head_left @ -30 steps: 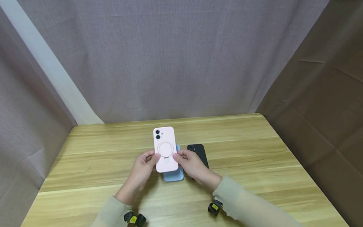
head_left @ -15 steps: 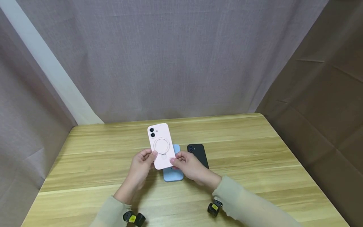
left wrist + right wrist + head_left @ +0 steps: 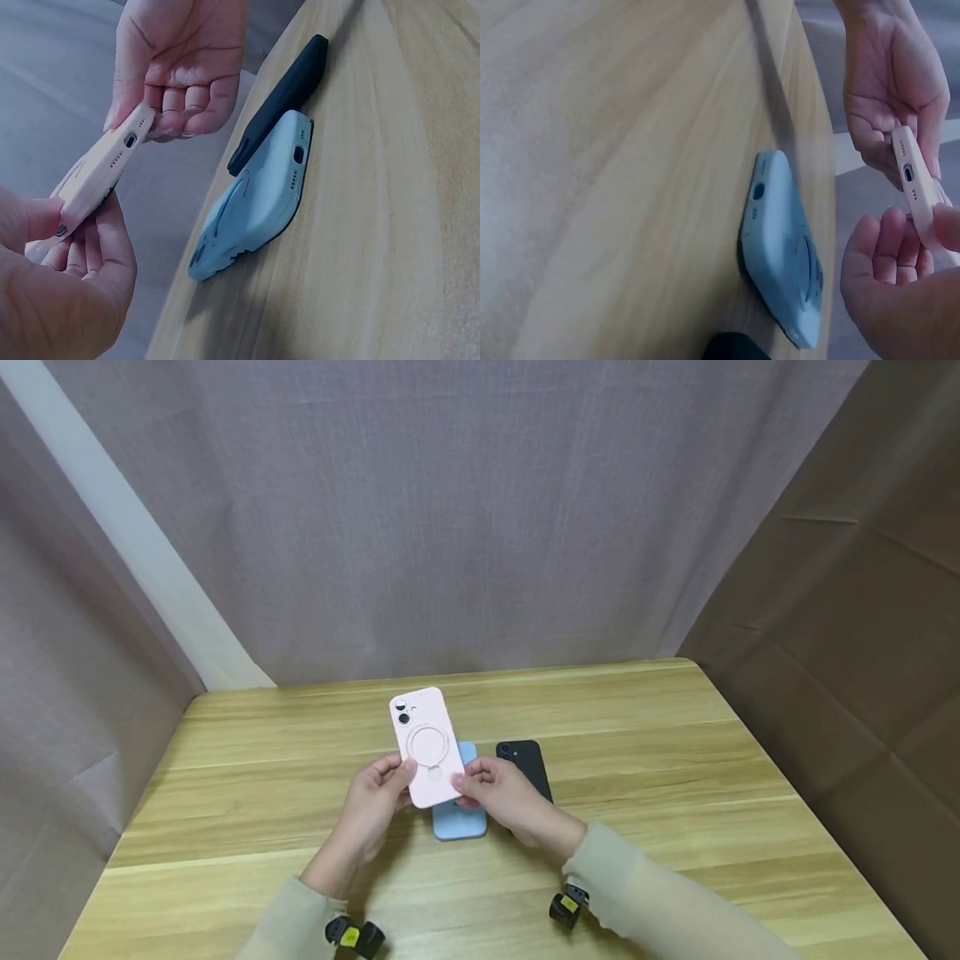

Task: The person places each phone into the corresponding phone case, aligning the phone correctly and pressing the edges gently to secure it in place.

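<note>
In the head view a phone in a pale pink case [image 3: 427,746], back up, is raised over the table and leans left. The case has a ring on its back and two camera lenses at its upper left. My left hand [image 3: 371,806] pinches its left edge, thumb on the back. My right hand [image 3: 510,802] grips the lower right corner between thumb and fingers. Its bottom end with the port shows in the right wrist view. A blue-cased phone [image 3: 459,823] lies partly hidden beneath it. Beside that is a black phone [image 3: 531,768], partly covered by my right hand.
The wood-grain table [image 3: 660,743] ends at a rear edge close to a grey curtain [image 3: 480,527]. A brown cloth [image 3: 840,635] hangs on the right. A small wrist camera [image 3: 356,937] sits under the left sleeve, another [image 3: 567,907] under the right.
Over the last second the pink-cased phone has tilted left and shifted slightly left and up, with the right thumb now lower on its corner. The blue and black phones stay put.
</note>
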`<state>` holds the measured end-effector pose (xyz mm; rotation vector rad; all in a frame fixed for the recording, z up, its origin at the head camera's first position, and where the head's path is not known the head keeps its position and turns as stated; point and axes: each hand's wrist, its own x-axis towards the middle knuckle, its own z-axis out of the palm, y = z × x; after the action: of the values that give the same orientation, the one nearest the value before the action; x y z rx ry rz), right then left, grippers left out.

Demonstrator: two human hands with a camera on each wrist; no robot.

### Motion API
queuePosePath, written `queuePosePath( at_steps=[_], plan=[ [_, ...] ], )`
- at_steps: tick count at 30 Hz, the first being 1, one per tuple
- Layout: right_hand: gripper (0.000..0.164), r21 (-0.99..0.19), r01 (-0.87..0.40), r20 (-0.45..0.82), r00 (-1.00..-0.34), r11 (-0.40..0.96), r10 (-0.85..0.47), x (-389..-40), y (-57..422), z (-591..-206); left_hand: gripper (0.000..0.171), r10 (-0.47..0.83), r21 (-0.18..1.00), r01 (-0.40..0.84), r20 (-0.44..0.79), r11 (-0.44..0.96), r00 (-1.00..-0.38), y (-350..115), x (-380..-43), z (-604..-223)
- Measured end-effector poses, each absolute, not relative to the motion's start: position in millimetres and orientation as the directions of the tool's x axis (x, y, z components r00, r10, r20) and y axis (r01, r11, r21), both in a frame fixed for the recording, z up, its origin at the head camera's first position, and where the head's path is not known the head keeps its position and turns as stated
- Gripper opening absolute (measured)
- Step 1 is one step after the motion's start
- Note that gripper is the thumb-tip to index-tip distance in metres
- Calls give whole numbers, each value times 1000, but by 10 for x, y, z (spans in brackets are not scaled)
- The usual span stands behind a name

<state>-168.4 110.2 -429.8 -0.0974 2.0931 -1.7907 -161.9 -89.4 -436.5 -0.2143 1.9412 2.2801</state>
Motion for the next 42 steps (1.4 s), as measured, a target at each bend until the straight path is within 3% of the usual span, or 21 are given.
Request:
queuePosePath(
  at_steps=[5,13,19,31,42],
  plan=[
    [35,-972,220,-236,-931,86,-279,-1756,1139,-4234,26,78,978,-186,-179,-96,-981,-884,-1600,-4385],
    [26,-971,223,-237,-945,88,-227,-1789,1142,-4191,29,178,984,-156,-139,-87,-974,-867,-1577,-4409],
    [25,-980,195,-198,-965,37,-173,-1784,1143,-4179,35,248,976,-202,-177,-79,-953,-859,-1514,-4432],
    [29,-957,277,-255,-946,-88,-200,-1801,1167,-4209,25,242,984,-136,-104,-117,-965,-839,-1481,-4417],
    [32,-951,302,-270,-914,-65,-302,-1748,1164,-4280,28,159,971,-178,-153,-158,-975,-864,-1533,-4388]
  ],
)
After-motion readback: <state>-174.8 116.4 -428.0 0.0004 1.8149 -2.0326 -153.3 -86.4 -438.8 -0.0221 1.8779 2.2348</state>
